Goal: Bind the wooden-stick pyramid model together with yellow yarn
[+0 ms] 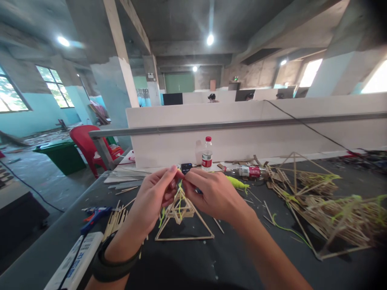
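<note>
A pyramid frame of thin wooden sticks (185, 239) stands on the dark table, with a smaller stick structure inside it and green yarn (180, 201) hanging from its top. At the peak, my left hand (155, 197) has its fingers curled and pinched together, a dark band on its wrist. My right hand (211, 193) meets it from the other side, thumb and fingers also pinched. Green yarn runs up to the fingertips of both hands; its end is hidden between them.
Loose sticks (116, 219), a blue glue gun (96, 217) and a white power strip (77, 262) lie left. Behind are an upright bottle (207, 155), a lying bottle (249, 172), a phone (186, 167) and green yarn (237, 183). Stick structures (341, 221) pile up right.
</note>
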Demonstrator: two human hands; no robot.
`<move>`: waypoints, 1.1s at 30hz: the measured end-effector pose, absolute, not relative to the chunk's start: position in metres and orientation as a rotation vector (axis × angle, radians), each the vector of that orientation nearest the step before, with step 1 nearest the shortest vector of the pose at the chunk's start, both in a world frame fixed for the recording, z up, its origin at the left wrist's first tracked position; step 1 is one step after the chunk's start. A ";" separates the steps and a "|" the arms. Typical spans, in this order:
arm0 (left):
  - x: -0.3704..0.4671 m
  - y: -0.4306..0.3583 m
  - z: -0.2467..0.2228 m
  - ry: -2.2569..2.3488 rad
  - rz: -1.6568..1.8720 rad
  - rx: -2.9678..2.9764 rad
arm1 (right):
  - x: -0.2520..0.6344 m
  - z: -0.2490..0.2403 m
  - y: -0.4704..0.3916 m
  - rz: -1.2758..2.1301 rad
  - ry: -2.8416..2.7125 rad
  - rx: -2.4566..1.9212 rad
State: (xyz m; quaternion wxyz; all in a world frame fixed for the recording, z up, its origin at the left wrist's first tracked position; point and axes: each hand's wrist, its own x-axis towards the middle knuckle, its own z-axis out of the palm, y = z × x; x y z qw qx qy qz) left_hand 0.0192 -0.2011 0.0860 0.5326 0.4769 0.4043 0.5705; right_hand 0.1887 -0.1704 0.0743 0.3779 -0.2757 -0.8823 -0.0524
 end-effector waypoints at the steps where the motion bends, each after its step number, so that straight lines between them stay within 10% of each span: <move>1: 0.019 -0.201 0.087 0.932 1.352 1.106 | 0.188 0.074 -0.170 -0.132 -2.258 -0.706; 23: 0.013 -0.202 0.087 1.081 1.140 1.383 | 0.203 0.079 -0.173 -0.223 -2.189 -0.634; 33: 0.009 -0.202 0.077 1.024 1.113 1.334 | 0.196 0.085 -0.175 0.274 -2.086 -0.661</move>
